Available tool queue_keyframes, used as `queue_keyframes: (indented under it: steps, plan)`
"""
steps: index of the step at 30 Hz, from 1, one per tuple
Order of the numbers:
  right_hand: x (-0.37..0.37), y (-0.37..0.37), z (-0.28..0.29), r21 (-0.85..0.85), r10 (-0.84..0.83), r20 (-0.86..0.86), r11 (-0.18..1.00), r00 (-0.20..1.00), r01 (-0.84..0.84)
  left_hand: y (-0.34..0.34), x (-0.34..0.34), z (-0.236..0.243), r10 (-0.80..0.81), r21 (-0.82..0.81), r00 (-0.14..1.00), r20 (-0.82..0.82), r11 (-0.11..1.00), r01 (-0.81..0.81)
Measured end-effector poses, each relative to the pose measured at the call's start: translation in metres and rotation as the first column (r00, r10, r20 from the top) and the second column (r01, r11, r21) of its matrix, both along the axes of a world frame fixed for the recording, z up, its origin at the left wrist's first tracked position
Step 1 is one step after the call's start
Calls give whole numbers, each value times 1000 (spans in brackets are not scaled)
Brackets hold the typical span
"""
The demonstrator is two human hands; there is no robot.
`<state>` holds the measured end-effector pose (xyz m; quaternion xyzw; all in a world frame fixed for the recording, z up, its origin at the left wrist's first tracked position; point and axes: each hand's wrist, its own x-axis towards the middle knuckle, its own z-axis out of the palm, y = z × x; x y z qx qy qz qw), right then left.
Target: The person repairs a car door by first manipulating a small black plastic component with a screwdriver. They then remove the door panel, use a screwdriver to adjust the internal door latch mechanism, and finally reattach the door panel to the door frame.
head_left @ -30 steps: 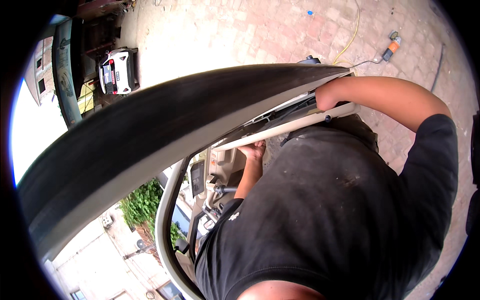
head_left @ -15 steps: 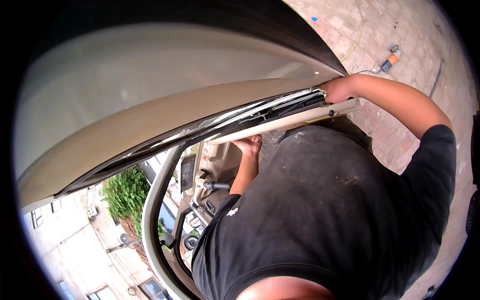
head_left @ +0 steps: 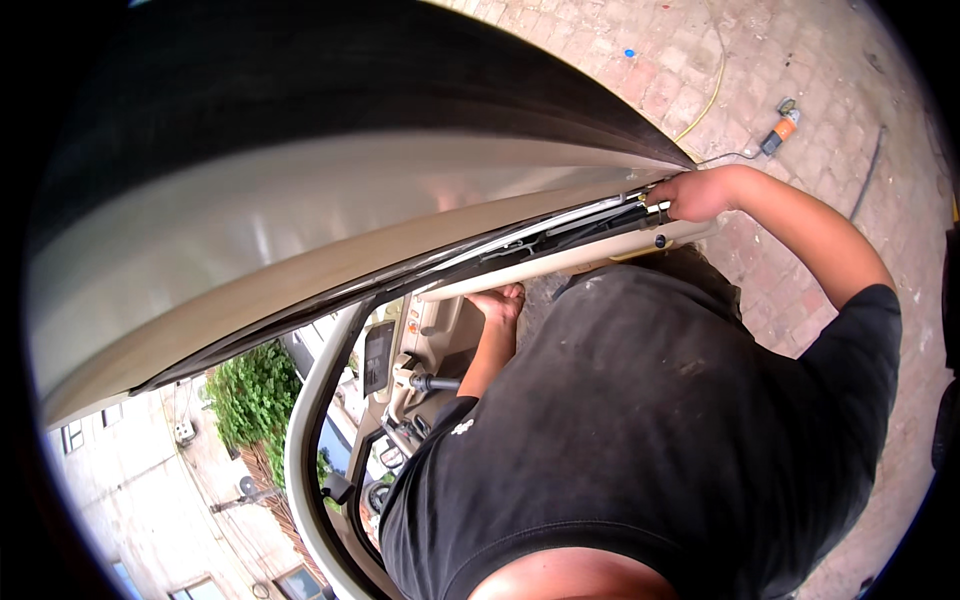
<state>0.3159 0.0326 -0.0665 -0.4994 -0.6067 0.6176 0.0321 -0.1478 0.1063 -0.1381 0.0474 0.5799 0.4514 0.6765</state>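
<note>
A long beige door trim panel (head_left: 570,262) stands slightly apart from a vehicle's door. My left hand (head_left: 498,301) is closed against the panel's near side, beneath its edge, with the fingers curled. At the panel's right end my right hand (head_left: 705,193) bends down over the gap, its fingertips together next to a metal fitting. What those fingertips hold, if anything, is too small to tell. Inside the gap run a pale metal strip (head_left: 560,222) and dark door parts (head_left: 590,230). A round dark hole (head_left: 660,241) shows near the panel's right end.
The large beige vehicle body (head_left: 300,200) curves across the far left. A corded orange angle grinder (head_left: 780,132) lies on the brick paving (head_left: 660,70), near a yellow hose (head_left: 712,95). A window frame (head_left: 300,440) and the cab interior with a grey lever (head_left: 435,383) are at left.
My right hand has come up out of the gap and shows more fully, its fingers now bent at the opening. My left hand stays at the panel. The view has tilted a little.
</note>
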Motion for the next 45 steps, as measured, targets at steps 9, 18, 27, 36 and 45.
queue_keyframes:
  steps: [9, 18, 27, 36, 45]
  plan:
    - [26, -16, 2, -14, -174, -135, 985, 975, 174, 3, 6, 2, -22, 12, 999, -34, 1000, 22]
    - [39, -31, -16, -69, -278, -373, 960, 885, 272, 0, 18, 14, -51, -14, 997, -65, 999, 51]
    - [32, -22, -2, 96, 3, -222, 995, 975, 19, -1, 22, 19, -89, -36, 990, -109, 996, 85]
    - [23, 1, 10, 147, 315, 36, 937, 948, -317, 0, 18, 17, -141, 0, 988, -69, 990, 142]
    - [28, -9, -1, 208, 274, -13, 941, 962, -265, 3, 27, 24, -109, -15, 991, -83, 994, 109]
